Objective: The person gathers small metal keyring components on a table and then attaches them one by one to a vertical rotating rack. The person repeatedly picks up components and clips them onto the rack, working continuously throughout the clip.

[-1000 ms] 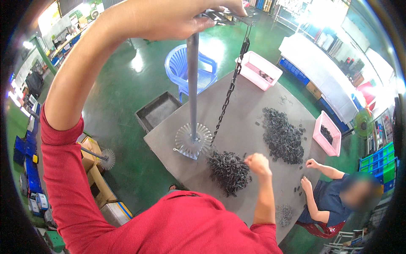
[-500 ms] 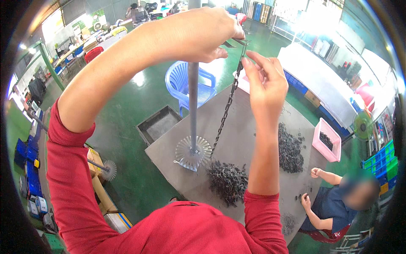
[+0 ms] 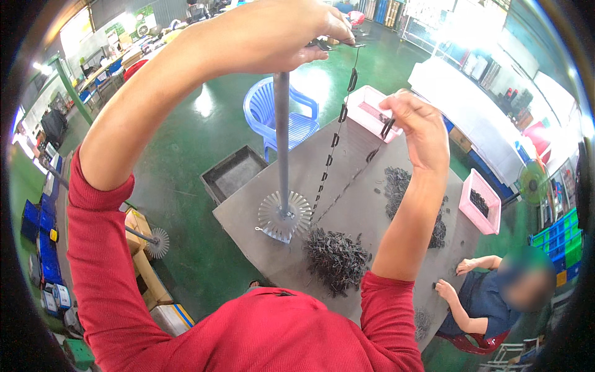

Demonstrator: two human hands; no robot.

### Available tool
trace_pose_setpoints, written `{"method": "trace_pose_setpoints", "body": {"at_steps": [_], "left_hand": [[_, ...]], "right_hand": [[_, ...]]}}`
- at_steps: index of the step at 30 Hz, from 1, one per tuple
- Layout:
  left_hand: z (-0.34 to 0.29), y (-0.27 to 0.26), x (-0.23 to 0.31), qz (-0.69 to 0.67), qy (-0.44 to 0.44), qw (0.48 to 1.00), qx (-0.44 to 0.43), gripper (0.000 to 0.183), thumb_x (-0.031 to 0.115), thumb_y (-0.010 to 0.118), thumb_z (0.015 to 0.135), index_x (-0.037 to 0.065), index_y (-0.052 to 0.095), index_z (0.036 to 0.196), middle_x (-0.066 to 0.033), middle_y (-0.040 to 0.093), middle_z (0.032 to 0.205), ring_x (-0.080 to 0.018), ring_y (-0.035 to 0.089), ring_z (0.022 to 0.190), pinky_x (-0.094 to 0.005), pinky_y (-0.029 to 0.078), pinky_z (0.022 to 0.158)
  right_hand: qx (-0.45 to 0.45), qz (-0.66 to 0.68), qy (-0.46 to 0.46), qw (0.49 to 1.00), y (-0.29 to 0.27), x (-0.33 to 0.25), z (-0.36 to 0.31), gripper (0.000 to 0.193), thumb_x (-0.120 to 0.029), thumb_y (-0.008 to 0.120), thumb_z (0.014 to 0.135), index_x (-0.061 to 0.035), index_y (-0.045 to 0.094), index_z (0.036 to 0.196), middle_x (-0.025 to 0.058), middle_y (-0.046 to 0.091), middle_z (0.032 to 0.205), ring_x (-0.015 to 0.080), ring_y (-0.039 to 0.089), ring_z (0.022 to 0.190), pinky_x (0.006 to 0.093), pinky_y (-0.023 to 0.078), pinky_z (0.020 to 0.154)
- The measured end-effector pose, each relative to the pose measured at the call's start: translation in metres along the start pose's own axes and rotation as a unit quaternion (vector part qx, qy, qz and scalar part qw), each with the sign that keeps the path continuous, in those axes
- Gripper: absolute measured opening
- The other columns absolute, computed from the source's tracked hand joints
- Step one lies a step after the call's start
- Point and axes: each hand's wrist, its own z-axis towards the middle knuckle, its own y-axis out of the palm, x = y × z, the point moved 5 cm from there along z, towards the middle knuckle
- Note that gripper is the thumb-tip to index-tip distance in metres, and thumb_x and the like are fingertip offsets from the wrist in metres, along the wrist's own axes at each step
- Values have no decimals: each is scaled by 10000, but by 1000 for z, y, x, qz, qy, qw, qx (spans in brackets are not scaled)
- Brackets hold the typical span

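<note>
My left hand (image 3: pixel 304 34) is raised high at the top, fingers closed around dark, thin pieces I cannot fully make out. From its fingertips a strand of small black pieces (image 3: pixel 334 140) runs down, spaced along a thin line, to the slotted metal disc (image 3: pixel 269 211) at the base of a grey upright pole (image 3: pixel 281 136). My right hand (image 3: pixel 424 127), lower and to the right, pinches a second black strand (image 3: pixel 374 154), which slants down toward the same disc. Below the disc's right side lies a heap of black pieces (image 3: pixel 336 260).
The grey table (image 3: pixel 254 232) carries another heap of black pieces (image 3: pixel 396 186) beyond my right forearm. Pink baskets (image 3: pixel 372 102) stand at its far side and right edge. A co-worker (image 3: pixel 480 297) sits at the right. Past the table are a blue chair (image 3: pixel 273 115) and a dark tray (image 3: pixel 232 173).
My right hand has moved right and down, away from the left, drawing a second strand out from the first. My left hand has shifted slightly up and left.
</note>
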Motion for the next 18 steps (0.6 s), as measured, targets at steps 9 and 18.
{"method": "trace_pose_setpoints", "body": {"at_steps": [9,18], "left_hand": [[8,-1,-3,-67,-98,985,-125,357,72,577,827,-18,532,1170,-200,611,1074,-334,607,933,-391,484,828],[-9,1,12,13,-44,996,-82,282,84,563,863,7,544,1134,-201,664,917,-298,661,816,-390,521,730]], "right_hand": [[180,-208,-162,948,37,-16,27,171,-167,701,812,-37,715,923,79,604,733,126,523,632,266,410,604],[154,-159,-118,968,54,-21,21,170,-155,625,873,5,682,873,20,659,803,77,563,715,208,417,660]]}}
